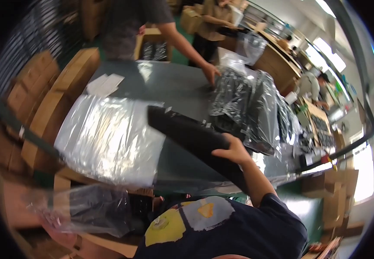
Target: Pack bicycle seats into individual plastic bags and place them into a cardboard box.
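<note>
My right hand (pixel 234 152) grips a long black flat piece (pixel 187 133) near its lower right end, thumb on its upper face. The piece slants across the grey table, its far end beside a stack of clear plastic bags (pixel 109 138). What exactly the black piece is, I cannot make out. Low on the left, my left hand (pixel 61 233) is closed on a loose clear plastic bag (pixel 98 209), blurred by motion. That bag hangs off the table's near edge, over an open carton. Black pieces wrapped in clear plastic (pixel 234 97) lie in a pile right of the piece.
Across the grey table (pixel 165 84), another person's hand (pixel 210 73) reaches to the wrapped pile. White paper sheets (pixel 105 85) lie at the far left. Cardboard boxes (pixel 48 125) line the left side. An open carton (pixel 153 45) stands beyond the table. Other people work farther back.
</note>
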Demonstrator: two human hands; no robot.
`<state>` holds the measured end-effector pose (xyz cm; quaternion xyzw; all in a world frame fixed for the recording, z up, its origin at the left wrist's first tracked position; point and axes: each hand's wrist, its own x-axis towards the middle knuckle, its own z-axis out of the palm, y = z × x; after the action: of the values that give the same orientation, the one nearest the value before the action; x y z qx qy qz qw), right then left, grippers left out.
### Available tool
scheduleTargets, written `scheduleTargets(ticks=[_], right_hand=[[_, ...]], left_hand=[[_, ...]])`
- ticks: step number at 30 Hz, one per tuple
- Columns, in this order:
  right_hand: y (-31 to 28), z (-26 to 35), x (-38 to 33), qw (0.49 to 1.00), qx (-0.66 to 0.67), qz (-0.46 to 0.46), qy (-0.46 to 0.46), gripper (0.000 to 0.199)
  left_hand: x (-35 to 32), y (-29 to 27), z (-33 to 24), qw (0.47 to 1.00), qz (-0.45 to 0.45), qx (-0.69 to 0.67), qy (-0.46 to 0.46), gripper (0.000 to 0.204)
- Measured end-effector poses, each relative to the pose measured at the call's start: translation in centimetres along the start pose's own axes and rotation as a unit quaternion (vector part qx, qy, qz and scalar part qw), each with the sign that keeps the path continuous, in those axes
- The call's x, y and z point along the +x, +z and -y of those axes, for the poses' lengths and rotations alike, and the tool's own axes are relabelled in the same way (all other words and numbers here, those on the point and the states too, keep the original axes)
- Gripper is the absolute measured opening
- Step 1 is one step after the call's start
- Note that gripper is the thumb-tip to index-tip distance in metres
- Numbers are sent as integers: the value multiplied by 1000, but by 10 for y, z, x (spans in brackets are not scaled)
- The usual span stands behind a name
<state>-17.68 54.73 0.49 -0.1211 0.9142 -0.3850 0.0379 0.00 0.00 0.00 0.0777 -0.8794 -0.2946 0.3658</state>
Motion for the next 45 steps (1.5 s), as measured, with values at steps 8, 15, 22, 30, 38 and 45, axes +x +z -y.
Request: scheduleTargets(ticks=[8, 15, 22, 30, 38, 45], right_hand=[[86, -40, -19, 971, -210, 20, -115, 42], [35, 51, 3, 971, -27, 3, -236, 61], [150, 62, 32, 886, -198, 127, -401, 10], [117, 50, 58, 984, -34, 85, -154, 19], [111, 43, 55, 801, 410, 417, 126, 21], [130, 56, 163, 918, 150, 305, -205, 28]], left_hand=[[-2, 139, -110, 954, 167, -225, -108, 38], [-52, 204, -159, 901, 409, -139, -51, 45], [-80, 203, -143, 899, 409, -155, -13, 39], [-129, 189, -103, 956, 254, -61, -131, 28], [-226, 164, -44, 908, 269, 11, -322, 30], [-56, 122, -23, 444, 30, -801, -400, 15]])
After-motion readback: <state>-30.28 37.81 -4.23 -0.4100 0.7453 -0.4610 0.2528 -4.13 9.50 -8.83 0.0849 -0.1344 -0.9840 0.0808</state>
